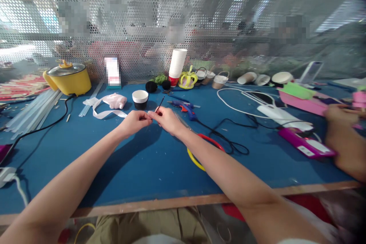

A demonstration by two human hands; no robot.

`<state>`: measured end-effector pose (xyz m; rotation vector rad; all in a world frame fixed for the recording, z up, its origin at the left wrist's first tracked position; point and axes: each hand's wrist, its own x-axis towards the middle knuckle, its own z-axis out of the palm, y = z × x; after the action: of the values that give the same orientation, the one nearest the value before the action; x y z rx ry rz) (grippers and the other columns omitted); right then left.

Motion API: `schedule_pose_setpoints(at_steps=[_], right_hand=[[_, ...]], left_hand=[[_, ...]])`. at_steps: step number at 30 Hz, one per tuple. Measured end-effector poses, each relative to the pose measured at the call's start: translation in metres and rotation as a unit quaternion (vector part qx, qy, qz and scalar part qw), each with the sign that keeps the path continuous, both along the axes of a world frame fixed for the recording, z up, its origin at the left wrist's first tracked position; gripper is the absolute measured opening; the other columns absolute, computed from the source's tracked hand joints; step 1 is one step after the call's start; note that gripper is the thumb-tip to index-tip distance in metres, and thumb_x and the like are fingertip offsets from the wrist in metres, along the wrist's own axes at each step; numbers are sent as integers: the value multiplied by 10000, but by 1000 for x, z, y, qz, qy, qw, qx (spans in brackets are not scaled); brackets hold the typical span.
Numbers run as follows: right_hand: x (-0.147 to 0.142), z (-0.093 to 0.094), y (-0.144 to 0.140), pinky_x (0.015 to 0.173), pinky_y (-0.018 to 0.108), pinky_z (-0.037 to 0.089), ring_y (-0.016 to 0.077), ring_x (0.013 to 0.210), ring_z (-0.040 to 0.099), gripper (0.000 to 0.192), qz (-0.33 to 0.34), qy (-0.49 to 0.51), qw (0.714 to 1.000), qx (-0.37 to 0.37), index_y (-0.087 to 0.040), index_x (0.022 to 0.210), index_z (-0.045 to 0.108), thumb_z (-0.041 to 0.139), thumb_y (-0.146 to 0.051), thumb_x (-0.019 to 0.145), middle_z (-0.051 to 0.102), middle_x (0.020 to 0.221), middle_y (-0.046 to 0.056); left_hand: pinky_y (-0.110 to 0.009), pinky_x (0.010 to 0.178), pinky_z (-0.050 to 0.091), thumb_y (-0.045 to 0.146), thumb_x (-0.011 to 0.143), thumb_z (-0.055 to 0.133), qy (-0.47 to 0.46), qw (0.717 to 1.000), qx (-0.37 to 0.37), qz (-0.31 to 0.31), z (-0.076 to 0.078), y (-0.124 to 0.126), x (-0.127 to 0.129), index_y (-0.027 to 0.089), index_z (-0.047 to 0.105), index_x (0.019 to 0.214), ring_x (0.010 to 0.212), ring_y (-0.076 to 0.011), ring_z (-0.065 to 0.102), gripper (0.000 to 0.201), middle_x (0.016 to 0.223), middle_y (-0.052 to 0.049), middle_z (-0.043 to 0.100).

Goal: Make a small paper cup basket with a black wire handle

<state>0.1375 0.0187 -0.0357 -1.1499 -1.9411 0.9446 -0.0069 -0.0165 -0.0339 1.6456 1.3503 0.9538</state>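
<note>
Over the middle of the blue table, my left hand (pixel 135 124) and my right hand (pixel 167 119) meet at the fingertips. A thin black strip (pixel 161 104) sticks up from the pinched fingers of my right hand; its lower end is hidden. The fingers of my left hand are closed too, but what lies between them cannot be made out. Just behind them stands a white paper cup (pixel 140 100) with a black lower half. To its left lies a pale pink roll of ribbon (pixel 114 101). A blue hot glue gun (pixel 184 108) rests beyond my right hand.
Scissors with red and yellow handles (pixel 196 161) lie under my right forearm. A yellow pot (pixel 70 80) and clear glue sticks (pixel 36 112) occupy the left. Stacked paper cups (pixel 177 64) stand behind. Cables cross the right side, where another person's arm (pixel 343 141) reaches in beside a purple box (pixel 305 143).
</note>
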Motion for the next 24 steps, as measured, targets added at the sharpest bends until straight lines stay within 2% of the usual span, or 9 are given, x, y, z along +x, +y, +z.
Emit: schedule_pose_setpoints(at_steps=[3,7,9,15,24], right_hand=[[0,-1,0,428,208,289,74,439,379,323,7,24,999,-25,-169,609,458,529,-459,730,440,483,-50],[1,0,4,451,206,368,75,490,441,281,106,114,984,-86,-167,707,493,560,-440,708,499,591,-32],[1,-1,6,460,206,381,73,493,450,263,122,131,978,-103,-164,713,492,579,-411,697,501,589,-32],[1,4,2,411,189,306,59,406,393,202,64,55,994,-68,-163,669,475,524,-336,762,442,471,-63],[1,5,-1,425,204,279,72,418,371,247,37,5,999,-20,-166,643,474,506,-379,763,432,460,-58]], left_hand=[[-208,477,271,255,640,542,-1,1000,-3,3,2,-1,0,130,563,613,507,-75,364,130,522,35,468],[-213,455,231,281,632,564,-41,998,-41,3,8,-3,-2,134,557,611,482,-68,335,149,519,37,454],[-218,441,205,297,632,574,-49,997,-61,7,11,-4,-2,136,557,617,463,-64,313,163,503,43,434],[-218,446,196,267,615,586,-46,997,-66,4,14,-5,-2,131,556,617,447,-52,291,139,494,55,424],[-224,518,285,270,616,557,-18,1000,-12,-7,4,0,-4,126,569,636,523,-80,379,146,556,30,488]])
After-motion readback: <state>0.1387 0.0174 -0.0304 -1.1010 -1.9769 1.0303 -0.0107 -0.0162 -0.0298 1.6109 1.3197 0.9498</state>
